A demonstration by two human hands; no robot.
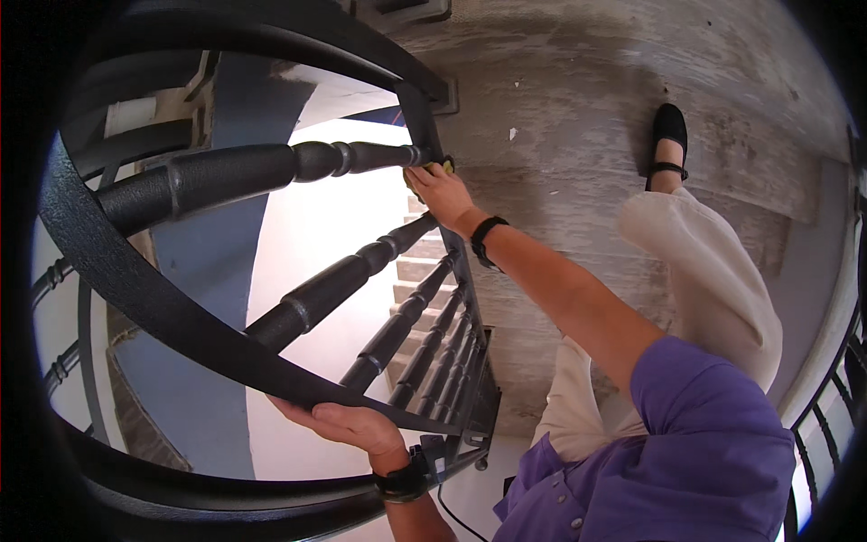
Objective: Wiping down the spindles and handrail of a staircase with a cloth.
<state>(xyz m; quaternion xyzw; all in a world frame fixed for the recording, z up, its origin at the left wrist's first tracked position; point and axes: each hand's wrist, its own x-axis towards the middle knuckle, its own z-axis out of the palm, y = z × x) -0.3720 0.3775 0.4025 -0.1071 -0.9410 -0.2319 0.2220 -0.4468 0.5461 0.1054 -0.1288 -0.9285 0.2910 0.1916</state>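
My right hand (pixel 440 191) is closed on a yellow-green cloth (pixel 447 166). It presses the cloth against the end of a turned black baluster (pixel 253 172), where that meets the lower rail (pixel 418 117) beside the steps. My left hand (pixel 348 428) grips the flat black upper bar (pixel 172 280) of the stair railing from its underside; the fingertips are hidden behind the bar. Between the two hands runs another black baluster (pixel 330 285), with several more behind it. A black band is on each wrist.
Worn grey-brown stair treads (pixel 560 135) with small white flecks lie to the right, and my black shoe (pixel 669 126) stands on one. A second black railing (pixel 826 425) bends along the right edge. Through the balusters, a lower flight of steps (pixel 420 271) shows in bright light.
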